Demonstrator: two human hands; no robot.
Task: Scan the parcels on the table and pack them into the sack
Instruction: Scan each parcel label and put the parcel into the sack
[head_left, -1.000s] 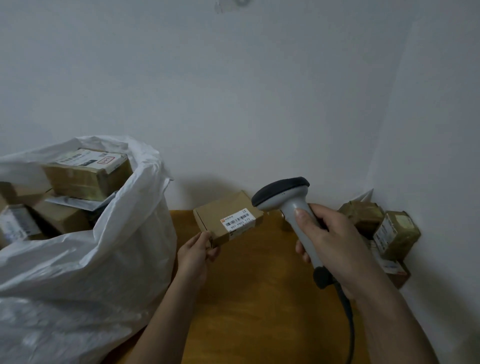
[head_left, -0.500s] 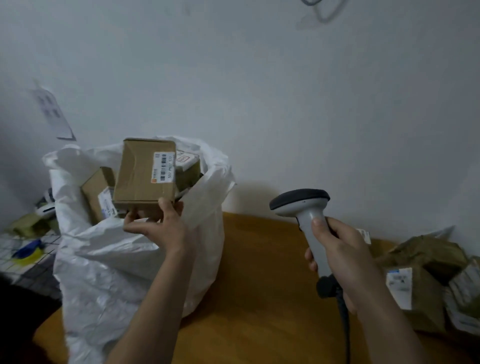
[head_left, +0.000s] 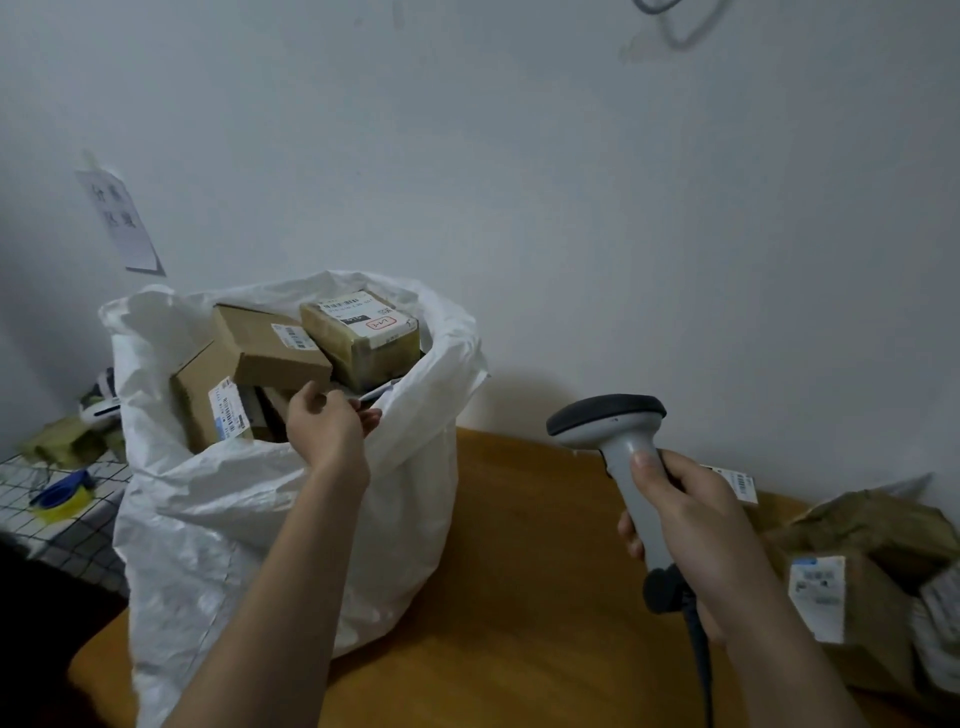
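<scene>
Parcels fill the white sack standing on my wooden surface; the flat brown box lies on top among them. My left hand hovers at the sack's mouth, its grip released and empty. My right hand has its grip clenched around the scanner. More parcels wait at the right.

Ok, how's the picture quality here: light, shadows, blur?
Head view: dim, flat light; the sack and scanner throw soft shadows on the wall; wide-angle bending tilts the table edge; parcels at right are soft, labels unreadable.
</scene>
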